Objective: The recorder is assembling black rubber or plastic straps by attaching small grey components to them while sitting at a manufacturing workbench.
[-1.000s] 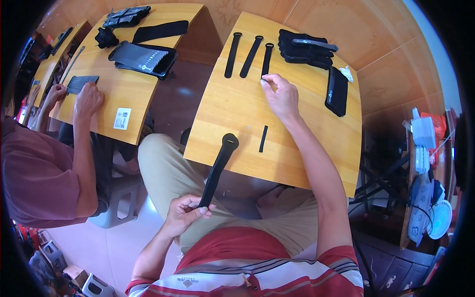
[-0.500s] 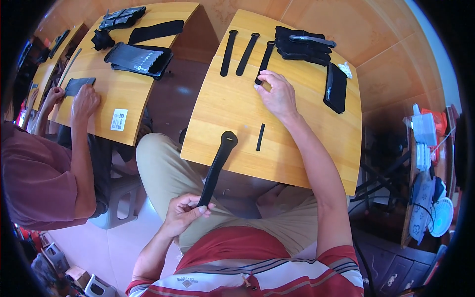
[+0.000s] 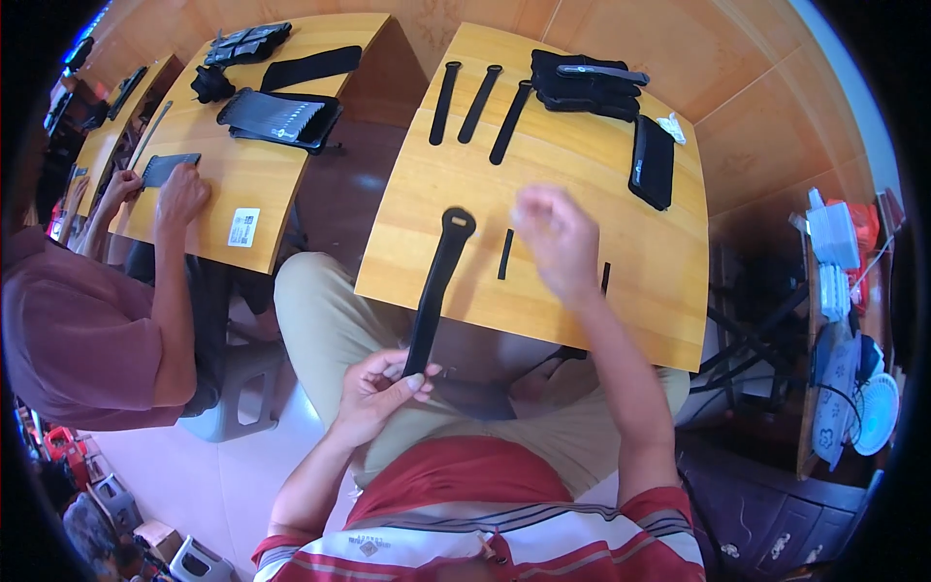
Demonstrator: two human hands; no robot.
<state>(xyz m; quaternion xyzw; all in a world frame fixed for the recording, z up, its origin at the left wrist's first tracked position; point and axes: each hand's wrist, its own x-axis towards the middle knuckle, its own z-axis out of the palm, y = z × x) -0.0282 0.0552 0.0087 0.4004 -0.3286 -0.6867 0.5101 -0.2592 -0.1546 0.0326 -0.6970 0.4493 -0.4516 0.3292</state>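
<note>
Pinched at its lower end in my left hand, a black strap stands up over the near edge of the table, its rounded, slotted tip uppermost. My right hand hovers above the middle of the table, smeared by motion, so its fingers cannot be read. Beside it on the left lies a short black strip. Another dark strip shows partly behind my right forearm. Toward the far left of the table three similar straps lie side by side, the nearest to my hand being the right-hand strap.
A stack of black straps lies at the table's far side, a black bundle at its right, with a crumpled white scrap near it. At left, a co-worker handles grey strips on another table. A cluttered shelf stands right.
My right hand has left the far right-hand strap and come back toward me. That strap now lies slanted on the table. My left hand still holds its strap, now slightly farther right.
</note>
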